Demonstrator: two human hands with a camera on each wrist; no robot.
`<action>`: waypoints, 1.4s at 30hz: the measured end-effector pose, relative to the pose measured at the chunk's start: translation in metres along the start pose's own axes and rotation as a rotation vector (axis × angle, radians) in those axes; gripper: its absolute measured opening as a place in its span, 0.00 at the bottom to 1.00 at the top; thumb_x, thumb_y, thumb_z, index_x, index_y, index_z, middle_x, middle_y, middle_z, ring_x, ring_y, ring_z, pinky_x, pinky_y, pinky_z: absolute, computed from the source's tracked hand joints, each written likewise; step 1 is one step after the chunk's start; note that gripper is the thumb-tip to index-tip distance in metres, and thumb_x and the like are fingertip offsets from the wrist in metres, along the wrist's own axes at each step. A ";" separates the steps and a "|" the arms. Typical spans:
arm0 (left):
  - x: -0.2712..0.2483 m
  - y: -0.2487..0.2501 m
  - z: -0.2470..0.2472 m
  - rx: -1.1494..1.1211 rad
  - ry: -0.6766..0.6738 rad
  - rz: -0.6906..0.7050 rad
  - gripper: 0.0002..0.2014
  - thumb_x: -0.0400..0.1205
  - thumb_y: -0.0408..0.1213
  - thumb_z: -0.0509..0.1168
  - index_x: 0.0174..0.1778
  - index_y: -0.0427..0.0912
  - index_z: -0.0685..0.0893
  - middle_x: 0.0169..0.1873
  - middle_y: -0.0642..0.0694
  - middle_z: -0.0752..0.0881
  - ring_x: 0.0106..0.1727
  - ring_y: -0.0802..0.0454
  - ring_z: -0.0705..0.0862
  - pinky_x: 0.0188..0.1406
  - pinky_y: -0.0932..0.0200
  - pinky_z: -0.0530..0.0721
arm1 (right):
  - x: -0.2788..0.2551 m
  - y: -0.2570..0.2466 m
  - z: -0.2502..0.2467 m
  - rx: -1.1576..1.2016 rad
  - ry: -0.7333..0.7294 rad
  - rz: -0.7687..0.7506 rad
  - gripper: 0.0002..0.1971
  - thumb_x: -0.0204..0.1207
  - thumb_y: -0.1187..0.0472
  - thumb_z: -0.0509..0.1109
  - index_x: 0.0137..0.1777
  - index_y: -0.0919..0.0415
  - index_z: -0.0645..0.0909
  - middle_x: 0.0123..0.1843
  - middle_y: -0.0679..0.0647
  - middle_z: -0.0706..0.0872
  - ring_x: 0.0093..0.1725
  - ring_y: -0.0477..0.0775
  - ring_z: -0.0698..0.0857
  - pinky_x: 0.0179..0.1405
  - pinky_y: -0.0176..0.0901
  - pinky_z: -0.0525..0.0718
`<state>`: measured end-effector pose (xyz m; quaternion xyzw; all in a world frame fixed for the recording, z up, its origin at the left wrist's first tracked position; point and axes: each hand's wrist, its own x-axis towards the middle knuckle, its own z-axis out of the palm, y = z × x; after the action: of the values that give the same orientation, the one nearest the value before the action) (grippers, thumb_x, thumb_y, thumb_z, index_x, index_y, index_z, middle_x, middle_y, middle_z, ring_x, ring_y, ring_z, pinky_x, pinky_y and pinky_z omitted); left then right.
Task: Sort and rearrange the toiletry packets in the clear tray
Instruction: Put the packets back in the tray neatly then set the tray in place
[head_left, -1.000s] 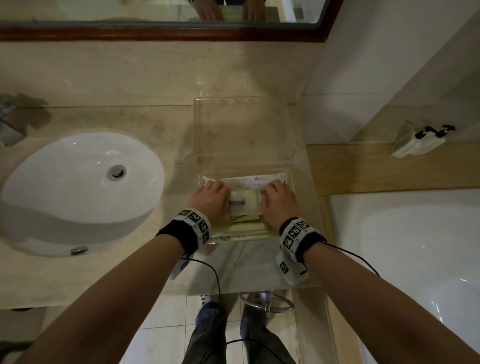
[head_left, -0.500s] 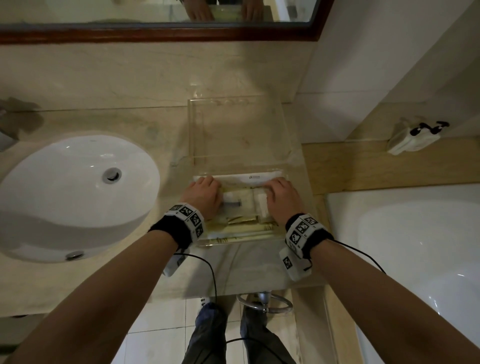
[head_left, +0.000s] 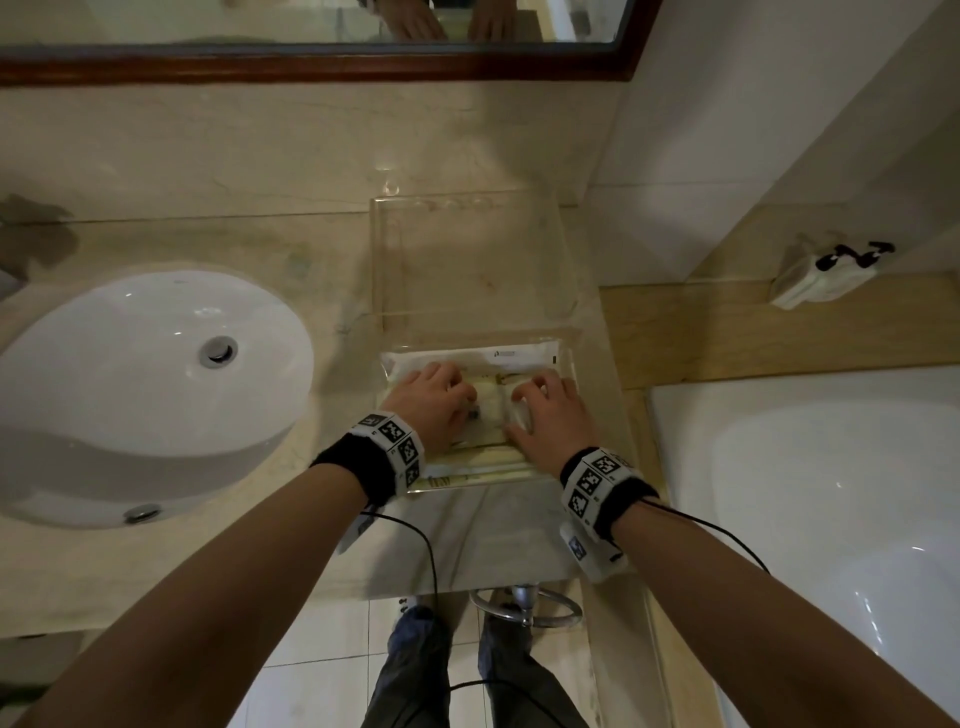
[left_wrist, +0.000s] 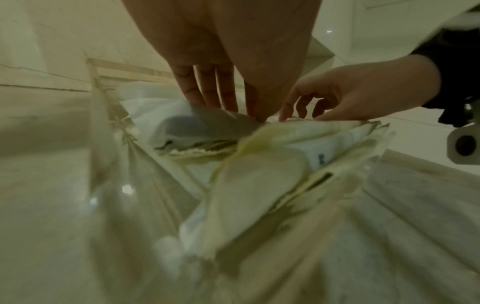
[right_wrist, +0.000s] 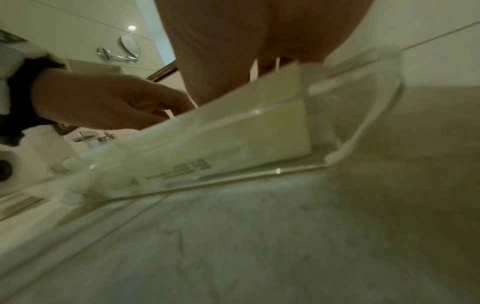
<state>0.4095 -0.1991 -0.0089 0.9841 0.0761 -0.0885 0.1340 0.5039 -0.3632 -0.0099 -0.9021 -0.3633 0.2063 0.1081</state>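
Observation:
The clear tray (head_left: 571, 312) stands on the marble counter, its far half bare. A pile of white and cream toiletry packets (head_left: 488, 415) fills its near half, with a long white packet (head_left: 493, 354) lying across the far side of the pile. My left hand (head_left: 436, 400) is on the pile's left; in the left wrist view its fingers (left_wrist: 205, 86) go behind a white packet (left_wrist: 187, 121) with the thumb in front, pinching it. My right hand (head_left: 545, 410) rests on the pile's right with spread fingers, fingertips touching the packets (left_wrist: 324, 131). A printed packet (right_wrist: 233, 139) leans against the tray wall (right_wrist: 376, 98).
A white sink (head_left: 145, 364) is set in the counter to the left. A bathtub (head_left: 831, 493) lies to the right, beyond a wooden ledge with a white device (head_left: 821, 275). A framed mirror (head_left: 311, 62) hangs on the wall behind. The counter's front edge is just below my wrists.
Both hands have drawn a little toward me, off the long white packet, and closer together over the pile. More of the long packet now shows.

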 end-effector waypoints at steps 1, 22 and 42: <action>0.000 0.000 0.000 0.001 -0.012 0.000 0.15 0.83 0.45 0.56 0.63 0.47 0.80 0.61 0.44 0.77 0.63 0.44 0.75 0.62 0.52 0.74 | 0.000 0.001 -0.001 0.026 -0.013 0.009 0.22 0.72 0.50 0.69 0.65 0.57 0.73 0.68 0.57 0.70 0.66 0.59 0.70 0.65 0.52 0.76; 0.002 0.000 0.006 -0.024 -0.030 0.007 0.13 0.82 0.41 0.57 0.61 0.46 0.78 0.68 0.45 0.76 0.66 0.45 0.76 0.64 0.51 0.75 | 0.004 0.006 -0.007 0.213 -0.155 0.055 0.25 0.70 0.75 0.66 0.66 0.56 0.71 0.66 0.57 0.70 0.62 0.60 0.76 0.62 0.49 0.79; 0.005 0.004 0.005 -0.037 -0.106 -0.022 0.18 0.80 0.46 0.62 0.64 0.45 0.75 0.71 0.46 0.71 0.68 0.46 0.74 0.69 0.49 0.76 | 0.005 -0.003 -0.009 0.297 -0.032 0.181 0.18 0.77 0.65 0.64 0.65 0.65 0.68 0.65 0.63 0.71 0.57 0.62 0.79 0.58 0.48 0.78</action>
<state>0.4143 -0.2036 -0.0133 0.9745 0.0812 -0.1404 0.1551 0.5095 -0.3580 -0.0020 -0.9018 -0.2477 0.2809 0.2155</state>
